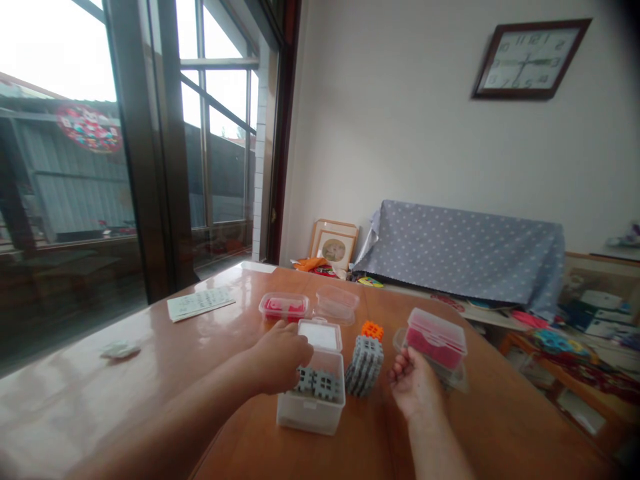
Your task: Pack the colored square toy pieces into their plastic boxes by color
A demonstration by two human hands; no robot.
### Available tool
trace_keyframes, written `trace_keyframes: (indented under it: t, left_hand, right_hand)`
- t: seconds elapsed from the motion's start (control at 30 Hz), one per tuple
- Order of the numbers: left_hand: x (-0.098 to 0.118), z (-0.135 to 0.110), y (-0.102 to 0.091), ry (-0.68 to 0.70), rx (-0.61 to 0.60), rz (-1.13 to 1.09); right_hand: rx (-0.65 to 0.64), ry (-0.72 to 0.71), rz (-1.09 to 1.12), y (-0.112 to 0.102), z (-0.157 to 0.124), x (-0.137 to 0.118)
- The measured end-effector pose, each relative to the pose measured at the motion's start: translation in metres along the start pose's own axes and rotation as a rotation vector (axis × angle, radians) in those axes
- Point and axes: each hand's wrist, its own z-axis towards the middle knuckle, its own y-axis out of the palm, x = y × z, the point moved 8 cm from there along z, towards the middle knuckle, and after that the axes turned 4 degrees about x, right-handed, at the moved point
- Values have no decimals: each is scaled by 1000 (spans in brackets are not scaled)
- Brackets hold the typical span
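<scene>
Room: pale wall (400, 127), big window (223, 193) at left, brown table (370, 447) below.
Box (310, 419): clear, open, in front of the person; grey pieces (323, 385) inside run side to side, lid (320, 335) tipped back on the far side.
Left hand (281, 357): nearer, reaching over the box's left wall, fingers bent; whether they pinch a piece, I can't tell.
Stack (366, 370): grey, just right of the box, between the hands; orange piece (373, 330) at its far end.
Right hand (415, 380): beyond the stack, near the pink box (436, 339), fingers curled palmward; contents unclear.
Hidden: the box's left inside, behind the left hand; both forearms run out of view.
</scene>
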Motion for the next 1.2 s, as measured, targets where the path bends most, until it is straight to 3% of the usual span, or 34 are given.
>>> trace_keyframes:
  t: [0.23,0.43,0.6,0.7,0.83,0.97,1.2]
  left_hand:
    - [8,2,11,139,-1,-47]
    - [4,4,20,145,11,-40]
    - [9,3,8,117,9,-27]
    - [8,7,-8,45,83,-93]
    - [14,26,-22,81,229,-233]
    - [21,56,-19,142,312,-359]
    - [34,96,-3,155,263,-419]
  right_hand:
    - [-2,4,0,0,0,1]
    - [-4,7,-2,1,0,1]
    - [4,9,4,1,0,2]
    - [8,11,11,1,0,3]
    - [2,16,20,3,-2,5]
    - [-4,17,22,6,-5,6]
    - [-36,9,35,11,-8,4]
